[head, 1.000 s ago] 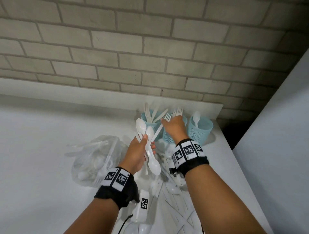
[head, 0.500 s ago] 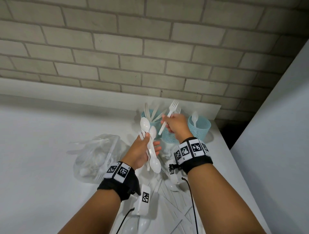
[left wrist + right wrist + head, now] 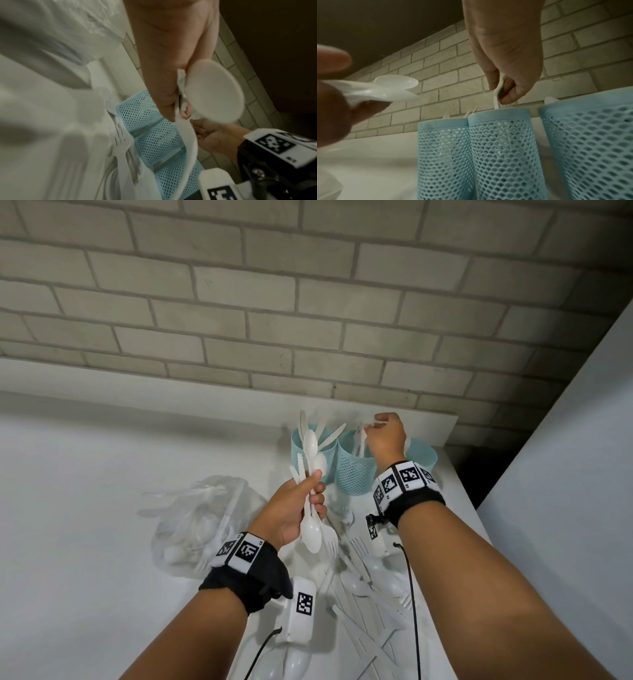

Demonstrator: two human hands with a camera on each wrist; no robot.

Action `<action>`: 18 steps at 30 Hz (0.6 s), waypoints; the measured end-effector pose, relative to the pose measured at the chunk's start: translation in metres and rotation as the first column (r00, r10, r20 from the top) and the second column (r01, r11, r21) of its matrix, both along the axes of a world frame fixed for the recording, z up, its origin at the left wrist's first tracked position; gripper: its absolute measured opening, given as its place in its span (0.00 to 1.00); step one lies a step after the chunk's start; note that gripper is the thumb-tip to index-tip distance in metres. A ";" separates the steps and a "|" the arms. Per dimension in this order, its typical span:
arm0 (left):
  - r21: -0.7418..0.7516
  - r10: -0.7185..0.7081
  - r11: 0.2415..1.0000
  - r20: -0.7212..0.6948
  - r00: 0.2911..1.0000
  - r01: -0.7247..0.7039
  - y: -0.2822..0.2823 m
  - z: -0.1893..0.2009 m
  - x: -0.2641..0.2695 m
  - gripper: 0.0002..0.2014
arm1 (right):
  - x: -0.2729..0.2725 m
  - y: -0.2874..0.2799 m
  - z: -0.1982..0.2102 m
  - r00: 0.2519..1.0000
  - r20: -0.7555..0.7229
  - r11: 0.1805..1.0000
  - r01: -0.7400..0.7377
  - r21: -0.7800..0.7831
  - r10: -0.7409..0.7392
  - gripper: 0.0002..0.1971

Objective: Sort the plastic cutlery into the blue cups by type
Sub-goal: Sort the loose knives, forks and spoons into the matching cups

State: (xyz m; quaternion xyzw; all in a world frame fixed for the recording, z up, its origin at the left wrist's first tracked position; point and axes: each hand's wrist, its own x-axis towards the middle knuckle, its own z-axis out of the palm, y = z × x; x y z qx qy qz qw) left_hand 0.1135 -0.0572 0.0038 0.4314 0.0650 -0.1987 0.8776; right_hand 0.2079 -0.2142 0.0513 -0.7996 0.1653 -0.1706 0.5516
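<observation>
Since the earlier frame, the right hand (image 3: 385,440) has carried its white plastic fork (image 3: 496,99) from in front of the cups to directly above the middle blue mesh cup (image 3: 354,470), and the fork has swung from a slant with tines up to nearly upright. That hand now pinches the fork's upper end between thumb and curled fingertips (image 3: 506,94), with the lower end dipping into the cup's mouth; which end is the tines cannot be told here. Its long axis runs close to vertical, pointing down into the cup.

The left hand (image 3: 296,513) sits nearer and to the left, fingers and thumb wrapped round a bundle of white plastic spoons (image 3: 312,494). The bundle's long axis runs near to far, tilted upward, with bowls showing at both ends, so the spoons do not all face the same way.

Judging by how things lie, the sorting is under way but far from finished. The left blue mesh cup (image 3: 301,446) already holds several pieces that look like knives, the middle cup holds forks, and the right blue mesh cup (image 3: 424,457) shows one piece poking above its rim in the right wrist view. A large loose pile of white cutlery (image 3: 370,594) still covers the near part of the white counter (image 3: 85,508), and a clear plastic bag (image 3: 195,518) with more pieces lies to the left.
</observation>
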 end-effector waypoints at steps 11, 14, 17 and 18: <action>-0.015 -0.008 1.000 0.089 0.996 0.009 -0.002 0.001 -0.008 0.10 | -0.049 0.018 0.010 0.941 0.006 0.905 -0.322 -0.278 0.337 0.11; 0.006 -0.023 1.000 0.078 0.997 0.023 -0.005 0.003 -0.012 0.11 | -0.059 0.023 0.006 0.894 -0.188 0.864 -0.443 -0.239 0.407 0.17; 0.049 -0.059 0.997 0.082 0.995 0.055 -0.008 0.005 -0.017 0.11 | -0.069 0.024 -0.001 0.824 -0.337 0.851 -0.514 -0.104 0.456 0.16; 0.070 -0.072 0.995 0.089 0.993 0.066 -0.009 0.005 -0.018 0.11 | -0.072 0.023 -0.003 0.810 -0.349 0.861 -0.508 -0.021 0.470 0.13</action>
